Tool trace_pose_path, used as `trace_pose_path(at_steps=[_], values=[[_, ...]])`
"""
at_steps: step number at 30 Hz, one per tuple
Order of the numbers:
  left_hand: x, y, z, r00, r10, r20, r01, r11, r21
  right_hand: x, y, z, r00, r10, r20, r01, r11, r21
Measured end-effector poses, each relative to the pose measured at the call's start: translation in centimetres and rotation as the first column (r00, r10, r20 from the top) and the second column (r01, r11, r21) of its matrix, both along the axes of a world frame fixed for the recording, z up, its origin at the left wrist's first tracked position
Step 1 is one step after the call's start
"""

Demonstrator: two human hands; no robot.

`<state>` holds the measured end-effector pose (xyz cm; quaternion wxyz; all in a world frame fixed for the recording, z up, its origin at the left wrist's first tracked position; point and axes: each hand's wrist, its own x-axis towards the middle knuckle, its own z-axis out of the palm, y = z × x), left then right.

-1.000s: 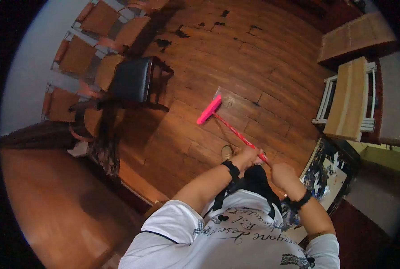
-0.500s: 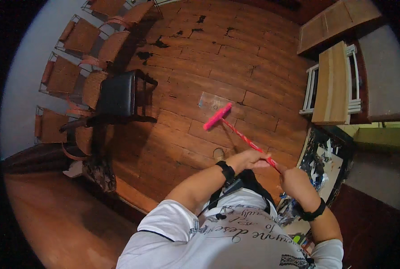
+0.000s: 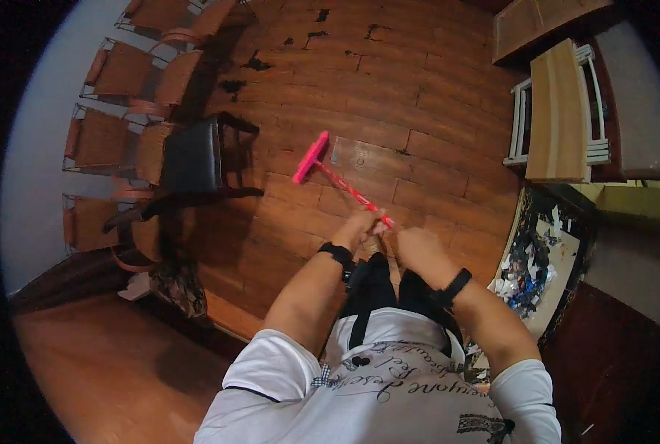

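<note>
A broom (image 3: 344, 189) with a bright pink head and a red-and-white patterned handle slants across the wooden floor in front of me. Its head is at the far left end and appears to rest on the boards, just left of a pale rectangular patch (image 3: 363, 157). My left hand (image 3: 362, 226) is closed around the handle lower down. Behind it and to the right, my right hand (image 3: 423, 251) grips the upper end, which its fingers mostly hide. Both wrists wear black bands.
A black-seated chair (image 3: 191, 163) stands left, before a row of brown woven chairs (image 3: 104, 139). A wooden-topped white folding piece (image 3: 559, 115) is at the right. Nearer lies a dark-edged board (image 3: 558, 285) with a heap of scraps (image 3: 526, 272). Dark marks spot the far floor.
Both my hands and the broom have swung left. The broom head has moved from beside the pale floor patch's lower edge to its left side, slightly farther away.
</note>
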<state>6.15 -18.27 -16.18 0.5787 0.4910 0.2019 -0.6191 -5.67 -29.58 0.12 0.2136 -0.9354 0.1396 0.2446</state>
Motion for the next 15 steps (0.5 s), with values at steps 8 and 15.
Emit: trace_pose_path(at_steps=[8, 15], values=[[-10.5, -8.2, -2.6, 0.862, -0.481, 0.16, 0.47, 0.877, 0.1, -9.3, -5.2, 3.9, 0.983, -0.147, -0.106, 0.144, 0.989, -0.032], [-15.5, -12.5, 7.8, 0.801, -0.591, 0.097, 0.586, 0.807, 0.077, -14.5, -6.4, 9.3, 0.893, -0.227, -0.389, 0.164, 0.968, -0.189]])
